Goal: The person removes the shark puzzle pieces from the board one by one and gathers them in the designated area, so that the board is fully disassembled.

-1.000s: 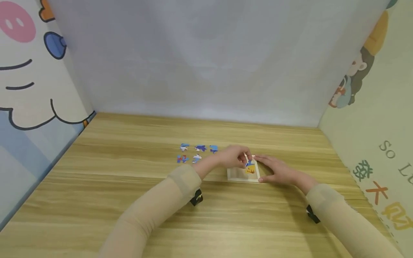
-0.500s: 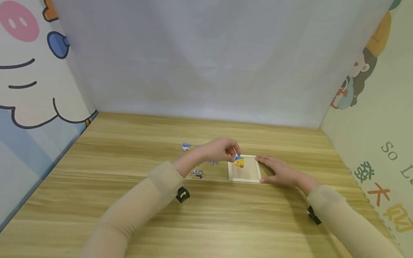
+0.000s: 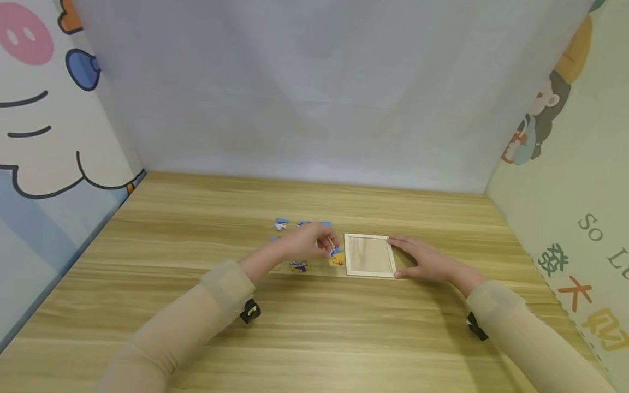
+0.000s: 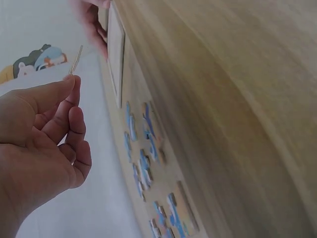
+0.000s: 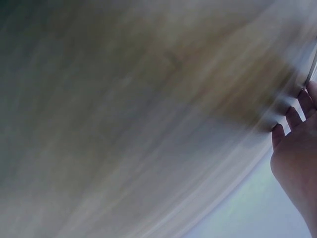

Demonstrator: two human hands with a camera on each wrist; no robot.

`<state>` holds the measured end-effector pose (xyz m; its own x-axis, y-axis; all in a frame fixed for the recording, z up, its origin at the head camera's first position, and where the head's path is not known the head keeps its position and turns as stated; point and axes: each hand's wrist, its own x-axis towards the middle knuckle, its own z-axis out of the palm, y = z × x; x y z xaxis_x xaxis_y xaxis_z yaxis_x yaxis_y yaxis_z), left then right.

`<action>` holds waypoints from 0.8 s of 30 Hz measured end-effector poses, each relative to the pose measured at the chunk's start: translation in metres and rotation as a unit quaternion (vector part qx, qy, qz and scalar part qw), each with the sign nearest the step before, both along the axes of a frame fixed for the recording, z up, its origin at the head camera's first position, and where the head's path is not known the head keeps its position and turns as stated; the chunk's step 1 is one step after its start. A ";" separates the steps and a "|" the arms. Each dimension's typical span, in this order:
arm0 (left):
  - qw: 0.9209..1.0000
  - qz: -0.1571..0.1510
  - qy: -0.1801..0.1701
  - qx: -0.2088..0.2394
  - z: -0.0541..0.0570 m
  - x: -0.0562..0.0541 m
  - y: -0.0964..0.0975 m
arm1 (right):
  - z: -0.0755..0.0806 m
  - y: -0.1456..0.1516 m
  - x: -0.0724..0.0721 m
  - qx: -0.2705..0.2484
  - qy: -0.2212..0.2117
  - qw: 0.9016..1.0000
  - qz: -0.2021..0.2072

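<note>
My left hand [image 3: 306, 242] pinches a yellow and blue jigsaw puzzle piece [image 3: 337, 257] between thumb and fingertips. In the left wrist view the piece [image 4: 76, 59] is seen edge-on, up off the table. Just right of it lies a square, pale wooden puzzle frame [image 3: 369, 274] with a bare wood inside. My right hand [image 3: 423, 262] rests along the frame's right side, fingers stretched to the far corner and thumb at the near one. Several blue, white and purple puzzle pieces [image 3: 280, 224] lie left of the frame, partly hidden under my left hand.
The wood-grain table [image 3: 314, 338] runs back to a plain pale curtain [image 3: 314, 98]. Printed cartoon panels stand at the left [image 3: 29, 109] and right [image 3: 565, 218]. In the left wrist view the loose pieces [image 4: 144, 168] lie in rows.
My left hand has carried the yellow and blue puzzle piece leftward out of the frame, towards the loose pieces. The frame's inside is now uncovered. My right hand has stayed at the frame.
</note>
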<state>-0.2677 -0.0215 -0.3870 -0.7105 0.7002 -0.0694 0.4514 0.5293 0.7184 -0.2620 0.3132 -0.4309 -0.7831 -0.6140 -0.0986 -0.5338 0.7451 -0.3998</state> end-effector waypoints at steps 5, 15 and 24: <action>1.000 0.019 -0.021 -0.005 -0.011 0.002 -0.008 | 0.001 -0.002 0.000 -0.001 -0.001 1.000 0.002; 1.000 0.002 0.014 -0.004 -0.030 0.001 -0.019 | 0.002 -0.005 0.000 0.002 -0.007 1.000 0.003; 0.999 -0.005 0.045 -0.030 -0.034 -0.003 -0.020 | 0.000 -0.006 -0.001 0.000 -0.001 1.000 0.006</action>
